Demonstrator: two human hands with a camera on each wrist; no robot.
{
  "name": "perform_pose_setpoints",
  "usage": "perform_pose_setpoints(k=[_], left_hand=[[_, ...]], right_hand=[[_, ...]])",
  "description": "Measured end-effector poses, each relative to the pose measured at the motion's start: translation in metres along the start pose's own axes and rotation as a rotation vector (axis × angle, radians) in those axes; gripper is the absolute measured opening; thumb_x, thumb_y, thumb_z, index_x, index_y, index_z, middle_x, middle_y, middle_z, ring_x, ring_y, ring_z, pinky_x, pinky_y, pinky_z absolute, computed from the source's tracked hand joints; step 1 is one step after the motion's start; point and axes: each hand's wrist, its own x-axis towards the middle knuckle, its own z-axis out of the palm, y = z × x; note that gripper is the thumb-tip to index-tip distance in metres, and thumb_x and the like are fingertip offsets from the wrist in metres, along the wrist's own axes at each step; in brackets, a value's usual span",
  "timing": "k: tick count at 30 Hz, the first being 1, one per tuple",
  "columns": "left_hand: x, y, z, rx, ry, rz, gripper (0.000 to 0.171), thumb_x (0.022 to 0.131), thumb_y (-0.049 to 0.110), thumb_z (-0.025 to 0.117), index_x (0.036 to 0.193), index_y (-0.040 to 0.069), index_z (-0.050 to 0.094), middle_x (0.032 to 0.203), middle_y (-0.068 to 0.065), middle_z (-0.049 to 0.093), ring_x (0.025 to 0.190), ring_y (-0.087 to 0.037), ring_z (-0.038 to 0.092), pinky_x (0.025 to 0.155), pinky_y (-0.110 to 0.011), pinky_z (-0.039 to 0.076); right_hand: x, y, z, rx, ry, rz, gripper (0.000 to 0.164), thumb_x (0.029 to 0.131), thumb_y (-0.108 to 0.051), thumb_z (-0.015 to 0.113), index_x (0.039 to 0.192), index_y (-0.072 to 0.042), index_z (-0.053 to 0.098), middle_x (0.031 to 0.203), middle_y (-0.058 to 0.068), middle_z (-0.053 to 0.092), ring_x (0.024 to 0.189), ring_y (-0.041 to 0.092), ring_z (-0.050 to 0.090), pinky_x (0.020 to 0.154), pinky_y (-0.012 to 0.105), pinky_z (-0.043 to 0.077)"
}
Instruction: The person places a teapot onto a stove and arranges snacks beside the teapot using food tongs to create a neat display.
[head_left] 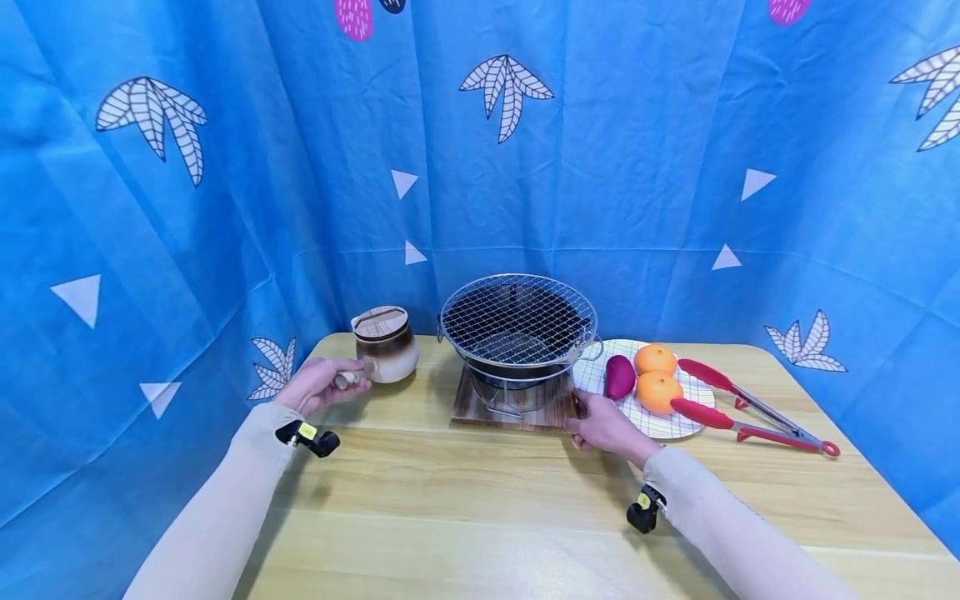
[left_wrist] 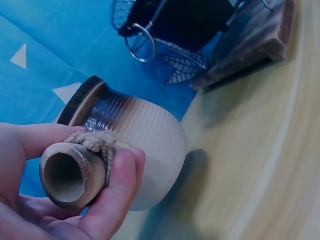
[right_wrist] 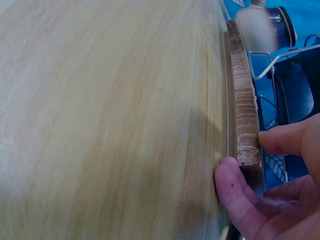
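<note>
My left hand [head_left: 326,385] grips the hollow side handle [left_wrist: 72,175] of a small brown-and-cream clay pot [left_wrist: 155,145]. Rope is tied round that handle, and a wooden lid [head_left: 380,322] covers the pot. Whether the pot's base touches the table cannot be told. A round black tabletop grill [head_left: 517,321] with a wire mesh top stands on a dark wooden board [head_left: 468,400]. At the board's front right corner, my right hand [head_left: 603,423] pinches the edge, thumb on top and fingers below, as the right wrist view shows.
Right of the grill, a white checked plate [head_left: 675,429] bears two oranges [head_left: 658,392] and a purple sweet-potato-like piece [head_left: 619,377]. Red-tipped tongs [head_left: 765,417] lie across the plate's right rim onto the wooden table [head_left: 450,508]. A blue curtain [head_left: 637,167] hangs behind and at both sides.
</note>
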Motion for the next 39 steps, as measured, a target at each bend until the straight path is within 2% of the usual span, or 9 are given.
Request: perform_pose_setpoints(k=[4, 10, 15, 24, 32, 35, 39], left_hand=[[-0.003, 0.008, 0.003, -0.003, -0.012, 0.024, 0.012, 0.096, 0.001, 0.062, 0.108, -0.002, 0.062, 0.092, -0.013, 0.075, 0.078, -0.023, 0.075, 0.078, -0.029, 0.064], [-0.01, 0.021, 0.006, -0.014, -0.006, 0.045, 0.022, 0.096, -0.001, 0.062, 0.116, -0.003, 0.054, 0.092, -0.011, 0.075, 0.08, -0.024, 0.076, 0.082, -0.031, 0.063], [-0.015, 0.032, 0.01, -0.037, -0.006, 0.057, 0.03, 0.097, 0.0, 0.061, 0.124, -0.003, 0.05, 0.093, -0.009, 0.073, 0.081, -0.024, 0.076, 0.083, -0.031, 0.063], [-0.024, 0.051, 0.016, -0.081, 0.027, 0.082, 0.01, 0.097, -0.002, 0.059, 0.105, 0.001, 0.064, 0.091, -0.01, 0.073, 0.082, -0.023, 0.075, 0.086, -0.033, 0.062], [-0.032, 0.069, 0.024, -0.088, 0.04, 0.092, 0.012, 0.096, -0.002, 0.061, 0.108, 0.001, 0.06, 0.093, -0.008, 0.07, 0.083, -0.023, 0.075, 0.085, -0.032, 0.062], [-0.034, 0.074, 0.03, -0.086, 0.042, 0.094, 0.012, 0.097, -0.001, 0.06, 0.109, 0.001, 0.059, 0.093, -0.009, 0.07, 0.084, -0.023, 0.074, 0.086, -0.032, 0.062], [-0.034, 0.081, 0.038, -0.078, 0.039, 0.095, 0.013, 0.097, -0.001, 0.06, 0.11, 0.001, 0.06, 0.093, -0.01, 0.071, 0.083, -0.023, 0.075, 0.085, -0.031, 0.062]], right_hand=[[0.001, 0.0, 0.0, -0.001, 0.002, -0.007, 0.074, 0.095, -0.003, 0.063, 0.157, 0.004, 0.024, 0.09, 0.013, 0.066, 0.06, 0.017, 0.062, 0.054, 0.03, 0.057], [0.002, -0.001, 0.0, -0.013, -0.005, -0.015, 0.074, 0.094, -0.003, 0.063, 0.156, 0.006, 0.023, 0.075, 0.012, 0.066, 0.059, 0.016, 0.062, 0.055, 0.03, 0.057], [0.002, -0.002, 0.0, -0.008, -0.004, -0.016, 0.074, 0.095, -0.004, 0.063, 0.157, 0.004, 0.023, 0.078, 0.012, 0.065, 0.06, 0.017, 0.062, 0.054, 0.03, 0.057], [0.004, -0.003, 0.0, -0.019, -0.009, -0.048, 0.073, 0.095, -0.004, 0.063, 0.155, 0.006, 0.025, 0.078, 0.011, 0.065, 0.06, 0.017, 0.062, 0.055, 0.031, 0.057], [0.003, -0.004, 0.0, 0.004, -0.005, -0.048, 0.074, 0.095, -0.004, 0.064, 0.155, 0.008, 0.023, 0.081, 0.013, 0.066, 0.061, 0.017, 0.062, 0.055, 0.032, 0.058], [0.001, -0.002, 0.0, 0.008, 0.001, -0.041, 0.075, 0.094, -0.003, 0.064, 0.155, 0.008, 0.023, 0.092, 0.015, 0.067, 0.062, 0.018, 0.063, 0.056, 0.033, 0.059], [-0.001, 0.001, 0.0, 0.01, 0.003, -0.029, 0.076, 0.093, -0.002, 0.064, 0.156, 0.008, 0.022, 0.094, 0.015, 0.067, 0.061, 0.018, 0.063, 0.055, 0.033, 0.058]])
